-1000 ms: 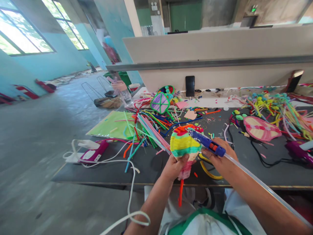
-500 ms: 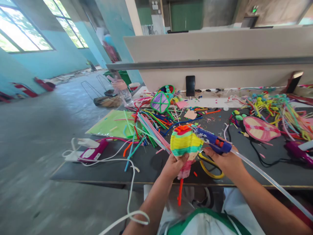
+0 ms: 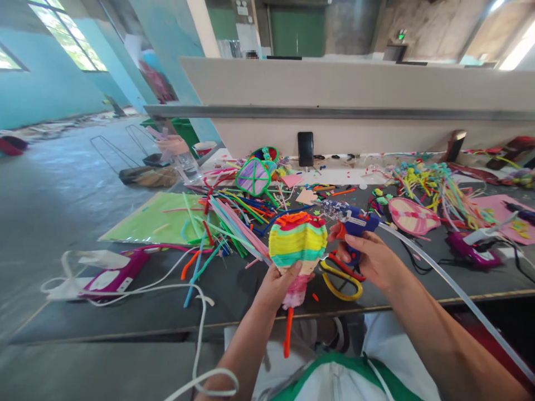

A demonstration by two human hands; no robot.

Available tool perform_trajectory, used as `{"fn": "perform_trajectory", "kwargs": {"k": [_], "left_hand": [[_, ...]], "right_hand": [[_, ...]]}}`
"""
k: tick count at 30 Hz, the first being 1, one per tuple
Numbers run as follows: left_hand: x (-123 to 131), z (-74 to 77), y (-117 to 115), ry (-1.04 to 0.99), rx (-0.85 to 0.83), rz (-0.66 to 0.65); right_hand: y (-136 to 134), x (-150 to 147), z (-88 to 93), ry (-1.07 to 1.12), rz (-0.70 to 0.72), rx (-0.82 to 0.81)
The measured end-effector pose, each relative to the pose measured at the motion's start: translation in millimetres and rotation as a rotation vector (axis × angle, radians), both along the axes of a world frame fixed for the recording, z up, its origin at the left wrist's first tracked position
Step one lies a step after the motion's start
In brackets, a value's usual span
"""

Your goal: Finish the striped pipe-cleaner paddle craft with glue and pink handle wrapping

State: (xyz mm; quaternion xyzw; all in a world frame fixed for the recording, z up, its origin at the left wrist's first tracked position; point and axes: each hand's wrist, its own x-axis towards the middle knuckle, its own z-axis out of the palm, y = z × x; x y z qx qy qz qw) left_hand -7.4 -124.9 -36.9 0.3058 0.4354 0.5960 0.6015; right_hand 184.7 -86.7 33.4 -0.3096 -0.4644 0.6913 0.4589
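Head view: striped paddle point(image 3: 298, 242) was up over the table's point(image 3: 244, 295) front edge; left hand point(image 3: 278, 285) gripped its neck, thumb on the face; orange stem point(image 3: 287, 337) stuck out below, and might have bent if lowered onto the edge; right hand point(image 3: 368, 257) was wrapped round the glue gun point(image 3: 357, 223), fingers by the trigger point(image 3: 341, 229); nozzle point(image 3: 331, 209) stood apart from the paddle; a stray squeeze could have dripped glue on the stripes; heat could not be told, but a hot tip might have burned the left fingers; scissors point(image 3: 349, 270) lay below the right hand, easily knocked; glue stick point(image 3: 434, 263), trailing over the right forearm, might have snagged.
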Motion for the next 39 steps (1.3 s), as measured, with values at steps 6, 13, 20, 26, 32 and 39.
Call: {"fn": "perform_trajectory", "kwargs": {"k": [6, 13, 20, 26, 32, 39], "left_hand": [[-4.5, -0.2, 1.7, 0.016, 0.006, -0.028], [-0.4, 0.1, 1.7, 0.003, -0.007, 0.027], [-7.8, -3.1, 6.7, -0.004, -0.041, -0.047], [-12.3, -6.4, 6.4, -0.016, -0.038, -0.040], [-6.1, 3.5, 4.6, -0.027, -0.041, 0.030], [-7.6, -0.4, 6.5, -0.032, -0.050, 0.017]], "right_hand": [[12.6, 10.0, -4.2, 0.139, 0.130, -0.141], [16.2, 9.9, -9.9, 0.155, 0.109, -0.173], [13.2, -10.6, -11.3, 0.173, 0.084, -0.142], [10.7, -15.4, -10.5, 0.144, 0.233, -0.110], [1.2, -14.9, -4.0, 0.098, 0.260, -0.064], [-1.1, -15.5, -0.7, 0.166, 0.190, -0.153]]}}
